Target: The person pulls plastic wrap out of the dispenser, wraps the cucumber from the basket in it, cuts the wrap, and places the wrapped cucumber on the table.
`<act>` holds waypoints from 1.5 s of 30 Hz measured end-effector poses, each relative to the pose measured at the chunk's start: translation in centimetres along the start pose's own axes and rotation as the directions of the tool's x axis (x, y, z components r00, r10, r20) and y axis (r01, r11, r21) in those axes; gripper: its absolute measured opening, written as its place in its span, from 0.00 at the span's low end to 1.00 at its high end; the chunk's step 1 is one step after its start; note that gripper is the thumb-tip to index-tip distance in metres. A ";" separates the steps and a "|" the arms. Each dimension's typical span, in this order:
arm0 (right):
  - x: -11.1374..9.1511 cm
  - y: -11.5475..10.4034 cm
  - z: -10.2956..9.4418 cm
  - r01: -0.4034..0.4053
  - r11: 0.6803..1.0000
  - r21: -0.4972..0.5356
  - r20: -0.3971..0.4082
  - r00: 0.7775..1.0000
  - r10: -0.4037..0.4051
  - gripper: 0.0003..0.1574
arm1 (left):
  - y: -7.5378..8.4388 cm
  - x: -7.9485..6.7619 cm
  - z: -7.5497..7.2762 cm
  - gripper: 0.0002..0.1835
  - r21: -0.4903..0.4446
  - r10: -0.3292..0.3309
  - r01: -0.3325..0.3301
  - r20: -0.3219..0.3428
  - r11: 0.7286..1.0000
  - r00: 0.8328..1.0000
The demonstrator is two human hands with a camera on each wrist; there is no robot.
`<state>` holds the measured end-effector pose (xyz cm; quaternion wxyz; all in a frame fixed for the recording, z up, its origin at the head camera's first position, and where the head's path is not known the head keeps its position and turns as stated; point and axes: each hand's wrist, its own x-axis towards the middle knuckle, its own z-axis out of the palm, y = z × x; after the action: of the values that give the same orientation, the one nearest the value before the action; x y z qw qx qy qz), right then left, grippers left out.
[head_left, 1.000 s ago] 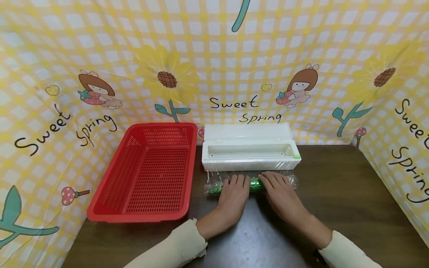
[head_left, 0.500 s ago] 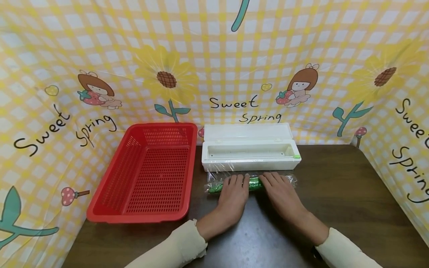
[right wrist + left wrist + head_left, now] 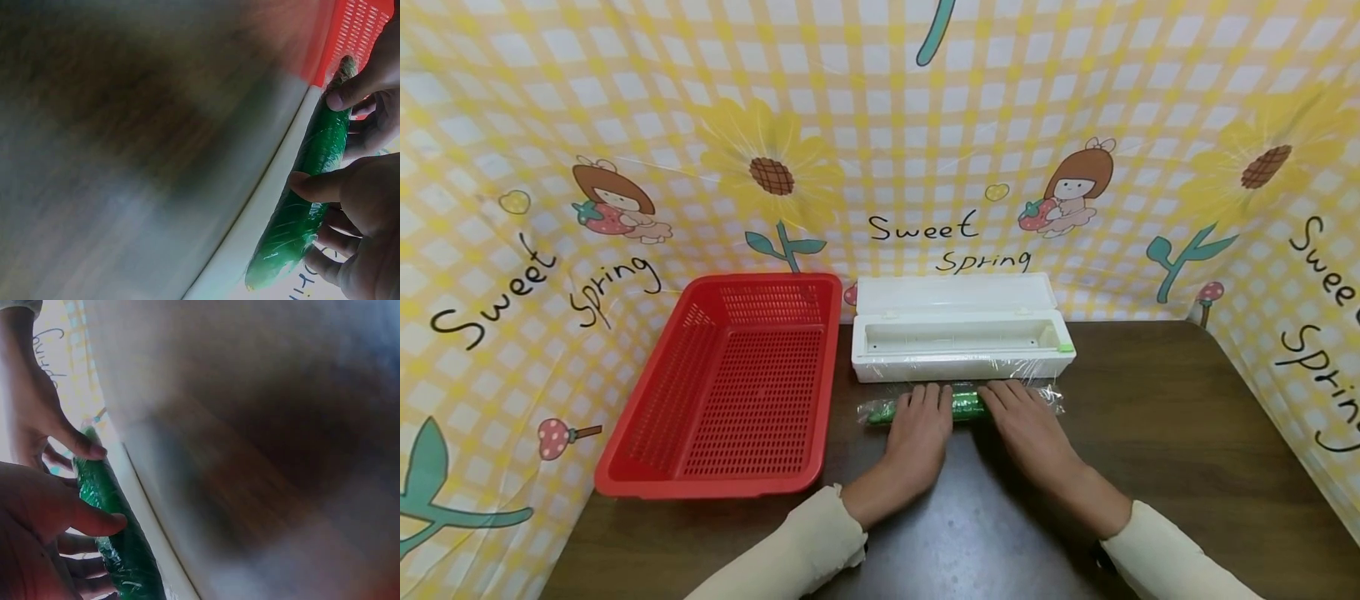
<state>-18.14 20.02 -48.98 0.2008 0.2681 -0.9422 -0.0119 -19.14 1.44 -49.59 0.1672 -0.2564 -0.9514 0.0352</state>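
Note:
A green cucumber [image 3: 967, 406] wrapped in clear cling film lies across the table, just in front of the white cling film dispenser [image 3: 895, 368]. My left hand [image 3: 919, 429] holds its left half, thumb on the near side and fingers over the far side. On the right half, my right hand [image 3: 1032, 432] grips in the same way, a short gap from the left. Loose film [image 3: 1052, 398] sticks out past the right end. In the left wrist view the thumb presses the shiny wrapped cucumber [image 3: 128, 556]. The right wrist view shows both thumbs along the cucumber [image 3: 325, 140].
A red perforated plastic basket [image 3: 825, 400] stands to the left on the brown table [image 3: 1150, 433]. The dispenser's lid [image 3: 955, 294] is raised at the back, with a small green piece [image 3: 1065, 347] at its right corner. A checked cloth [image 3: 910, 125] surrounds the table.
Both hands have shifted slightly forward with the cucumber, closer to the dispenser. The stretch of film between cucumber and dispenser looks shorter. Both hands keep their hold.

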 end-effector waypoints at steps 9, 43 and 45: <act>0.4 0.2 0.9 -0.011 1.000 -0.016 0.007 1.000 0.011 0.24 | -0.6 1.0 0.2 0.19 -0.061 0.000 -0.001 -0.013 0.998 1.000; 1.4 0.4 1.4 -0.050 0.996 0.071 0.034 0.998 0.048 0.22 | -0.4 2.0 0.9 0.10 -0.028 -0.010 0.010 -0.005 1.000 1.000; 1.4 0.5 1.2 -0.060 0.991 0.119 0.032 0.998 0.057 0.22 | -0.5 1.9 0.7 0.10 -0.043 -0.005 0.006 0.011 0.999 1.000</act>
<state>-19.99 19.66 -49.51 0.1713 0.2518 -0.9513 0.0467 -21.17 2.04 -49.59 0.1564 -0.2570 -0.9535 0.0158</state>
